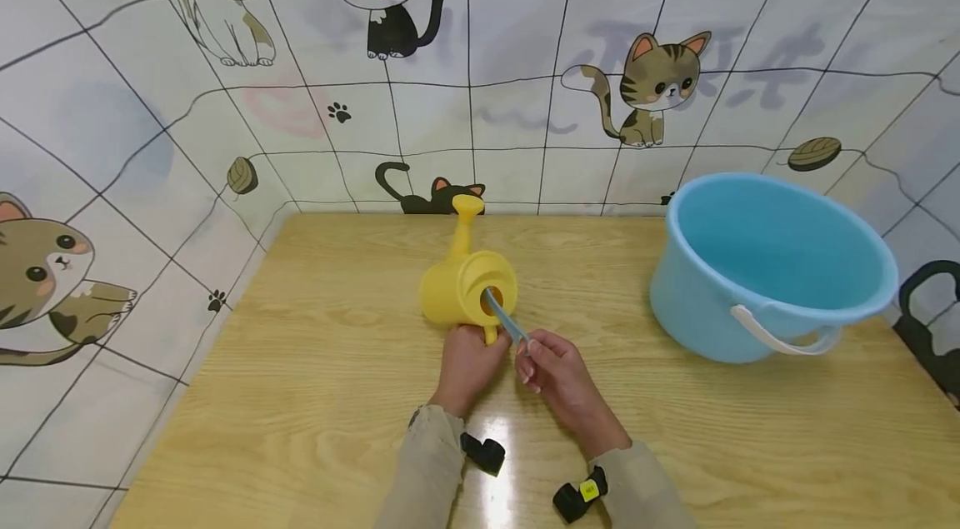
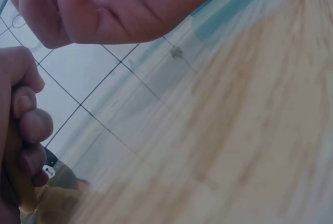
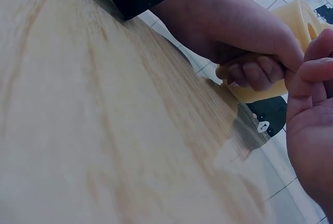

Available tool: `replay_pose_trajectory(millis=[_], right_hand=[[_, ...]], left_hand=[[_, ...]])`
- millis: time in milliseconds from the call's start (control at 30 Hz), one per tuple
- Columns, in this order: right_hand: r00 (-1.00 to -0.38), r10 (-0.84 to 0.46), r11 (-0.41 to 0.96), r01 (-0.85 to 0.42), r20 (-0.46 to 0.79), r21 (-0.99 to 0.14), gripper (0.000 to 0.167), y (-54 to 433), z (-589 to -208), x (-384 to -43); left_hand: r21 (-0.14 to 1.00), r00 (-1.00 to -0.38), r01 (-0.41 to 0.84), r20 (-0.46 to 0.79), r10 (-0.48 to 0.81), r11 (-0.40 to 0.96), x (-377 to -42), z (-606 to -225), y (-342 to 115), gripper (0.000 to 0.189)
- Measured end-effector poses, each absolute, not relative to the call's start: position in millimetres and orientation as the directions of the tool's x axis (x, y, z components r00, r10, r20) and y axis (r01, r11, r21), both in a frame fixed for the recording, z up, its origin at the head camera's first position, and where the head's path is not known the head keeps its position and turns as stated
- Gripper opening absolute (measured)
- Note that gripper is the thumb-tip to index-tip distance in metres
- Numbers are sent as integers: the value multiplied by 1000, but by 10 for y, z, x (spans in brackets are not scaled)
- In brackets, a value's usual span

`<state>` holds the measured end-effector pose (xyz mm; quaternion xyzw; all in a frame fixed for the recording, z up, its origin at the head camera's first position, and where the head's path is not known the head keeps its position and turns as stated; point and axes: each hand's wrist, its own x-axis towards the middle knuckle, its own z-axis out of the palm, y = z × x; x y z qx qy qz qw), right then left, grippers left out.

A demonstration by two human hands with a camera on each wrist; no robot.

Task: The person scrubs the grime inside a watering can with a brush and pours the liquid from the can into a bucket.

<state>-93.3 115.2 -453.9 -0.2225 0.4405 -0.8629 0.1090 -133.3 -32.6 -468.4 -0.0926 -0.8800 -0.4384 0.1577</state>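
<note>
A yellow watering can stands at mid-table in the head view, its spout toward the wall and its round opening facing me. My left hand grips the can's handle; the right wrist view shows those fingers curled round it. Between thumb and fingers, my right hand pinches a slim light-blue stick-like handle. The far end of that handle goes into the can's opening, so its tip is hidden and its kind cannot be told. In the left wrist view my right hand hovers above the table.
To the right stands a large light-blue bucket with a white-gripped handle. The wooden table meets a wall covered in cat drawings at the back and left. Black camera straps sit at both wrists.
</note>
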Motion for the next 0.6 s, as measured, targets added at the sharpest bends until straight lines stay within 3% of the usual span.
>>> replay_pose_trajectory(millis=[433, 600], right_hand=[[-909, -319, -521, -70, 270, -850, 22, 1134, -4554, -900], [-919, -296, -502, -81, 259, -861, 15, 1135, -4543, -920]], left_hand=[[687, -913, 336, 406, 43, 644, -1312, -4703, -351, 28], [681, -914, 333, 402, 48, 652, -1335, -4690, -356, 26]])
